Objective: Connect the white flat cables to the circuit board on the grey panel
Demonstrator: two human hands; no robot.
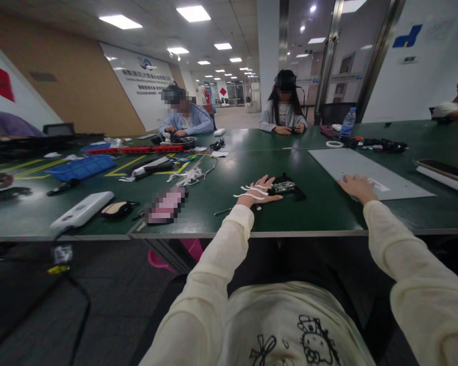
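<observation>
My left hand (pixel 260 189) lies flat on the green table (pixel 320 203) with its fingers spread, and white straps run across its back. Its fingertips reach a small black device with a green circuit board (pixel 284 187). A thin metal tool (pixel 223 211) lies just left of my wrist. My right hand (pixel 356 186) rests palm down, fingers stretched out, on the near edge of a grey mat (pixel 370 170). Neither hand holds anything. A small white piece (pixel 377 184) sits on the mat beside my right hand.
A white power bank (pixel 82 209), a black pouch (pixel 118 209) and a pink blurred item (pixel 167 204) lie at the near left. Blue trays (pixel 80 166), cables and red strips sit further left. Two people work at the far side near a water bottle (pixel 348 122).
</observation>
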